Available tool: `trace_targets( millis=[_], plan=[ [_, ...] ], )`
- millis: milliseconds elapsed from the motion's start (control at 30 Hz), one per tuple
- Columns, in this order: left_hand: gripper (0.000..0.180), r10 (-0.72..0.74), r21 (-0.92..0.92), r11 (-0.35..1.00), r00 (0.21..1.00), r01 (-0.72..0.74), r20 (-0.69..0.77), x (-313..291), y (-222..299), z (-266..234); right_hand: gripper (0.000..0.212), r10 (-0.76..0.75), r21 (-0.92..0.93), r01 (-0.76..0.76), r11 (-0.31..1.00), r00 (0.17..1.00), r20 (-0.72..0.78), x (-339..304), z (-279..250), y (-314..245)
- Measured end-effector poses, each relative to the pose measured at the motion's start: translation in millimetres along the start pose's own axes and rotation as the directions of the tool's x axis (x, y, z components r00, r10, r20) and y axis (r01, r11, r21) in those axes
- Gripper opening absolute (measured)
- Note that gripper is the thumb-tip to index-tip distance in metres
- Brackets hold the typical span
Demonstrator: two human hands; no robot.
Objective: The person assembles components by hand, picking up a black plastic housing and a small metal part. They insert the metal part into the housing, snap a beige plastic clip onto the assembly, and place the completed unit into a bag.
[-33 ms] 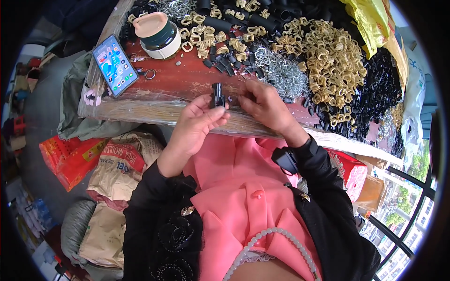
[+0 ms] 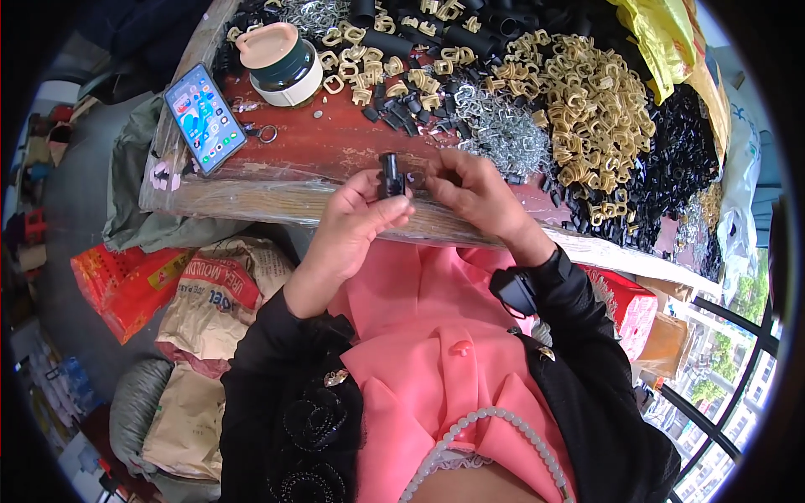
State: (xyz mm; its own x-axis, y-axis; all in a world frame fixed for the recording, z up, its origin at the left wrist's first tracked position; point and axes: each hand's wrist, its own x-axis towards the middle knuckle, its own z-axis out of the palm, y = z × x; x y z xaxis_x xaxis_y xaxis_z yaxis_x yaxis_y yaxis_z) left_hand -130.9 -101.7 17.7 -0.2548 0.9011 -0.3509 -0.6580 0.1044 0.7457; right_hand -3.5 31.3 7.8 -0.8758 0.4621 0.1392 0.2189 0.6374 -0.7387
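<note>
My left hand [image 2: 359, 220] pinches a small black plastic tubular part [image 2: 391, 174] upright between thumb and fingers, over the near edge of the table. Beside it on the right, my right hand [image 2: 476, 189] has its thumb and fingers drawn together. Whatever its fingertips may hold is too small or hidden to make out. Beyond the hands lie loose black pieces [image 2: 401, 113], a heap of silvery metal clips [image 2: 507, 130] and a large pile of tan plastic ring-shaped parts [image 2: 599, 117].
The red tabletop [image 2: 335, 138] has a plastic-wrapped wooden edge. At its left lie a lit phone [image 2: 204, 119] and a metal ring [image 2: 267, 133], with a lidded jar [image 2: 283, 71] behind. More black parts [image 2: 679, 168] heap up on the right. Sacks [image 2: 214, 293] stand on the floor at left.
Both hands have shifted only slightly. The black tubular part sits a touch lower in my left hand's fingers.
</note>
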Motion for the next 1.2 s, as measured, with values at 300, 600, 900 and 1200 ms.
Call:
trace_targets(
  millis=[300, 600, 900, 1200],
  plan=[
    [0.017, 0.051, 0.3, 0.95, 0.992, -0.083, 0.112, 4.0, -12.5, 20.9, 0.011, 0.188, 0.813, -0.553, 0.18, 0.831, 0.524, -24.7, -18.4, -10.9],
    [0.008, 0.345, 0.656, 0.636, 0.91, -0.407, 0.23, 12.0, -25.5, 28.2, 0.01, 0.232, 0.82, -0.568, -0.071, 0.79, 0.567, -38.1, -19.4, -0.1],
    [0.006, 0.238, 0.515, 0.815, 0.964, -0.265, 0.118, 11.4, -24.2, 39.0, 0.009, 0.278, 0.878, -0.477, -0.045, 0.838, 0.47, -43.7, -21.4, -4.6],
    [0.011, 0.171, 0.443, 0.877, 0.983, -0.185, 0.072, 15.5, -23.5, 41.6, 0.009, 0.309, 0.91, -0.403, 0.097, 0.881, 0.357, -47.4, -20.4, -9.3]
  ],
)
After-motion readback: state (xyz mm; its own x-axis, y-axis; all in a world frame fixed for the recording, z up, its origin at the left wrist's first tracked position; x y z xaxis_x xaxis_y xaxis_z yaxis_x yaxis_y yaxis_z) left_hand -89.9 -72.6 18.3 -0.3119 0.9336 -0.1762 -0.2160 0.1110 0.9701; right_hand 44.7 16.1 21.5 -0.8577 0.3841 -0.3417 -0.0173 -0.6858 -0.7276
